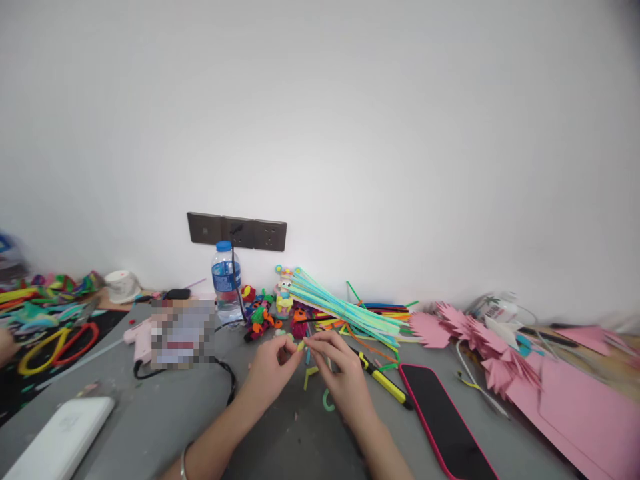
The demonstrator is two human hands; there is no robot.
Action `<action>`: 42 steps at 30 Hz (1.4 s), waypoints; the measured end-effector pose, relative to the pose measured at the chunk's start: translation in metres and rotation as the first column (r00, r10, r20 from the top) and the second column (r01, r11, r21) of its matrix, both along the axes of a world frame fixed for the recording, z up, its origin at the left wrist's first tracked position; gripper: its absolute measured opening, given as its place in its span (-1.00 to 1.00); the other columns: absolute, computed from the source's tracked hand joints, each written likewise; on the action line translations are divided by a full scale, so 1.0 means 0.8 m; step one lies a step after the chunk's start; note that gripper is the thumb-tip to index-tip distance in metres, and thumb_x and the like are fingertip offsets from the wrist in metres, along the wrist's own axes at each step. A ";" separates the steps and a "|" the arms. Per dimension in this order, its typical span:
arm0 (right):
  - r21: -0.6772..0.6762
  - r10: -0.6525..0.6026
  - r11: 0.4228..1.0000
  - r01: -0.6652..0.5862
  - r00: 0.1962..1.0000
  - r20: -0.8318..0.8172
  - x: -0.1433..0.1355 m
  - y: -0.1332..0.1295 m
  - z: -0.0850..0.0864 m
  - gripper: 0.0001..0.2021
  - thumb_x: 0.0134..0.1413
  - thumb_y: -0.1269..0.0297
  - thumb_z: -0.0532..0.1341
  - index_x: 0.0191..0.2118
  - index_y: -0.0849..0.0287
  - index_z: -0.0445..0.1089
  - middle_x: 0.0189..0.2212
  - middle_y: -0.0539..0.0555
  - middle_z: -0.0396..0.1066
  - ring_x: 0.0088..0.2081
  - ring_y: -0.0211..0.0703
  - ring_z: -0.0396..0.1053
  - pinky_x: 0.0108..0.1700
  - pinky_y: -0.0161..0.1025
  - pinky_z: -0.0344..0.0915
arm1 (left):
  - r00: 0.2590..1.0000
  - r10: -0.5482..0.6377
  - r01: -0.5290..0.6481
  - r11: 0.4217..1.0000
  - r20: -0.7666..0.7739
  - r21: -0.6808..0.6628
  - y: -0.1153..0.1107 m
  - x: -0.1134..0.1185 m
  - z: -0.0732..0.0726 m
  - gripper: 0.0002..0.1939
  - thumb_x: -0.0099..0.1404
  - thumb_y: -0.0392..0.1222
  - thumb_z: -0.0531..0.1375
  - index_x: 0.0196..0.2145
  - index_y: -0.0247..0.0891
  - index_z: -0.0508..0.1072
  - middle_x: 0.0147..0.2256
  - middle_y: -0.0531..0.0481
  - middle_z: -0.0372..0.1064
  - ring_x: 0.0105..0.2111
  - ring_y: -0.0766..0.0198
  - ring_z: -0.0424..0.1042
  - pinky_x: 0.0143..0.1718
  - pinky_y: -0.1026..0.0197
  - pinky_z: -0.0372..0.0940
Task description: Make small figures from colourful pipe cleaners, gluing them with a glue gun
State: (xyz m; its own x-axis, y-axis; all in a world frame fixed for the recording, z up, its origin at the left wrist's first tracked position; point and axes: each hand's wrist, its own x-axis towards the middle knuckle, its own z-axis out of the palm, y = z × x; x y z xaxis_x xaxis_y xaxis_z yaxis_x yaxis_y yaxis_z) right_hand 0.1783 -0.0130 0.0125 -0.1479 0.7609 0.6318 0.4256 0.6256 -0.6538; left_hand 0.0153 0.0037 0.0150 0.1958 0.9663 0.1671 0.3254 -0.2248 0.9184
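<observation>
Both hands meet above the middle of the grey table (280, 433). My left hand (274, 365) pinches a small yellow piece (301, 345) between thumb and fingers. My right hand (343, 373) touches the same piece from the right with its fingertips pressed together; how much of it they grip is too small to tell. Beneath the fingers lies a bent yellow strip (310, 377), and a pale green curl (328, 400) is beside my right wrist. A yellow and black cutter (387, 387) lies to the right of my right hand.
Behind the hands stand a water bottle (227, 283), colourful fuzzy figures (260, 317) and a bundle of pale green stems (345, 303). A phone (445, 423) and pink paper (580, 413) lie right. Left are a glue gun (143, 340), white power bank (63, 437) and another person's hand (6, 347).
</observation>
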 end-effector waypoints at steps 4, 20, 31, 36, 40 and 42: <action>0.006 0.006 1.000 -0.006 1.000 0.023 -0.001 0.000 -0.003 -0.74 0.21 0.42 0.13 -0.08 0.04 0.50 -0.22 0.14 0.41 -0.19 -0.11 0.42 -0.16 -0.22 0.35 | 1.000 -0.010 0.010 1.000 -0.025 0.017 -0.003 -0.001 -0.001 -0.76 0.19 -0.10 0.14 -0.56 -0.24 0.26 -0.61 0.15 0.12 -0.59 0.36 0.11 -0.53 0.31 -0.01; -0.048 0.048 0.998 -0.046 0.998 0.050 0.008 0.001 0.001 -0.88 0.15 0.36 0.21 -0.27 0.08 0.52 -0.27 0.13 0.42 -0.21 -0.07 0.42 -0.17 -0.19 0.35 | 0.976 -0.034 0.057 0.993 -0.217 0.100 -0.007 -0.005 0.006 -0.82 0.20 -0.19 0.14 -0.52 -0.23 0.47 -0.60 0.08 0.27 -0.56 0.30 0.21 -0.51 0.30 -0.01; -0.065 0.088 0.994 -0.084 0.994 0.061 0.008 0.000 0.005 -0.88 0.18 0.30 0.20 -0.33 0.10 0.49 -0.33 0.13 0.42 -0.25 -0.07 0.40 -0.22 -0.20 0.33 | 0.947 -0.047 0.102 0.982 -0.317 0.160 -0.008 -0.007 0.010 -0.81 0.23 -0.26 0.14 -0.46 -0.21 0.53 -0.49 0.02 0.42 -0.50 0.25 0.31 -0.45 0.28 0.08; -0.119 0.114 0.987 -0.109 0.992 0.044 0.009 0.000 0.009 -0.89 0.19 0.34 0.18 -0.32 0.11 0.46 -0.32 0.12 0.40 -0.23 -0.07 0.39 -0.17 -0.21 0.30 | 0.948 -0.023 0.093 0.974 -0.317 0.208 -0.007 -0.007 0.007 -0.85 0.22 -0.24 0.17 -0.47 -0.19 0.52 -0.48 0.03 0.41 -0.49 0.25 0.31 -0.43 0.28 0.09; -0.147 0.114 0.982 -0.114 0.993 -0.013 0.009 0.001 0.011 -0.90 0.16 0.33 0.21 -0.37 0.12 0.44 -0.34 0.10 0.42 -0.23 -0.08 0.38 -0.14 -0.21 0.28 | 0.959 -0.005 0.077 0.967 -0.285 0.243 -0.007 -0.007 0.008 -0.90 0.23 -0.22 0.18 -0.41 -0.18 0.50 -0.44 0.04 0.43 -0.48 0.26 0.31 -0.41 0.27 0.12; -0.157 0.109 0.981 -0.114 0.993 -0.040 0.007 0.000 0.012 -0.89 0.15 0.31 0.22 -0.39 0.13 0.44 -0.35 0.10 0.42 -0.24 -0.07 0.38 -0.15 -0.20 0.28 | 0.966 0.004 0.062 0.967 -0.260 0.248 -0.007 -0.008 0.009 -0.93 0.22 -0.20 0.19 -0.38 -0.18 0.48 -0.41 0.04 0.44 -0.47 0.27 0.31 -0.40 0.27 0.14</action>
